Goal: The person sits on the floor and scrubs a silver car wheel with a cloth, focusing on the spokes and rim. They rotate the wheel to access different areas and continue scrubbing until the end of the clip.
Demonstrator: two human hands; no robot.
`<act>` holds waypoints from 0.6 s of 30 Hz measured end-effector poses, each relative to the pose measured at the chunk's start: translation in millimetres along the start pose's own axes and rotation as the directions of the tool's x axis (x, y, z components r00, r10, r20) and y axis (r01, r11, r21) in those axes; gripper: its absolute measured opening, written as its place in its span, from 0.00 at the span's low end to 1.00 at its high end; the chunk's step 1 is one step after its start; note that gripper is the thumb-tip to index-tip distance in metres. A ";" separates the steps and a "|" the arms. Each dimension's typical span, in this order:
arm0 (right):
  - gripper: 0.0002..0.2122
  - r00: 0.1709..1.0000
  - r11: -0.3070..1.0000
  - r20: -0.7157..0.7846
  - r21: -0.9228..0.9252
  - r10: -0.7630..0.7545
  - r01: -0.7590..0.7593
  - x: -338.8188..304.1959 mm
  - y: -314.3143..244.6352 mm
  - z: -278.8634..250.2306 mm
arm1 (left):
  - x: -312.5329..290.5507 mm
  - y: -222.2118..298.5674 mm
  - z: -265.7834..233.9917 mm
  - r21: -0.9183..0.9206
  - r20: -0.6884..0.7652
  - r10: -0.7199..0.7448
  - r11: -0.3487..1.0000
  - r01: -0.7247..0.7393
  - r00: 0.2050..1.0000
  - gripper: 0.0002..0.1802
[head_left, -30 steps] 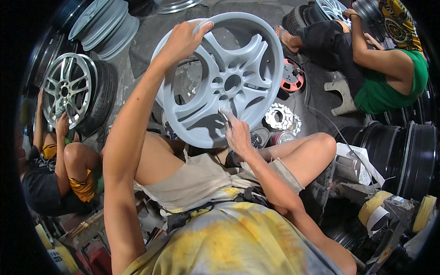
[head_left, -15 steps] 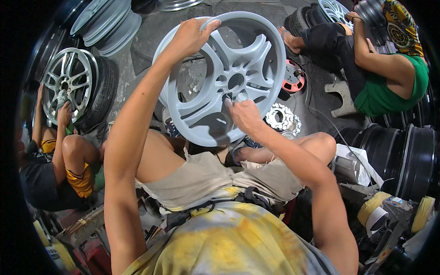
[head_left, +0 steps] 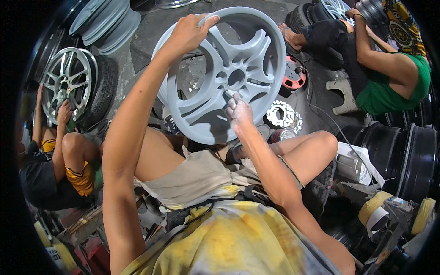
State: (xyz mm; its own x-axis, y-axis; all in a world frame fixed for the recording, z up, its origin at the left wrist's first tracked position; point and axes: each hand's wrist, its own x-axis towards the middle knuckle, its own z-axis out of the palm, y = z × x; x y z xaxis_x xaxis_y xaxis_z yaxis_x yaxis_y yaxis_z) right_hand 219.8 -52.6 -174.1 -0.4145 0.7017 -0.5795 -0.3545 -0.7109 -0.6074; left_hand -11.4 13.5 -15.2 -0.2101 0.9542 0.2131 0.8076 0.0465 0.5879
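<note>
Wheel position: matte grey, multi-spoke metal wheel (head_left: 228,68), tilted, beyond the beige cloth shorts (head_left: 195,178)
Left hand (head_left: 189,34): fingers grasping the upper-left rim, thumb on the front
Right hand (head_left: 239,114): fingers bent at the face, just below the hub hole; grip on anything cannot be told
Wheel's right: round red-and-black reel (head_left: 293,75)

The metal wheel (head_left: 215,87) looks smooth and matt.

one held rim (head_left: 250,55), two co-workers (head_left: 380,96), one red reel (head_left: 293,73)
</note>
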 end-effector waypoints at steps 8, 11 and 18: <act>0.24 0.655 -0.521 0.750 -0.598 -0.094 0.609 7.6 -54.1 -48.1 | -2.6 -2.2 -2.2 -0.017 -0.006 -0.029 0.999 0.029 1.000 0.31; 0.25 0.668 -0.590 0.741 -0.570 -0.068 0.572 15.8 -61.5 -45.4 | 2.8 -1.7 3.6 -0.016 0.015 -0.024 1.000 0.024 1.000 0.31; 0.19 0.763 -0.008 0.617 -0.779 -0.192 0.627 -40.8 -20.9 -91.7 | 0.0 -12.0 -8.0 -0.028 0.008 0.009 1.000 -0.009 1.000 0.30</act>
State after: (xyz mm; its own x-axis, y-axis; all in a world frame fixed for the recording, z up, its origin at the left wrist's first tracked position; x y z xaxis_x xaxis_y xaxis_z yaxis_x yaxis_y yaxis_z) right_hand 320.9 -62.1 -187.6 -0.7652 0.6438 0.0096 0.3959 0.4821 -0.7815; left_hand -25.5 10.6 -16.0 -0.1982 0.9569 0.2124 0.7937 0.0296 0.6075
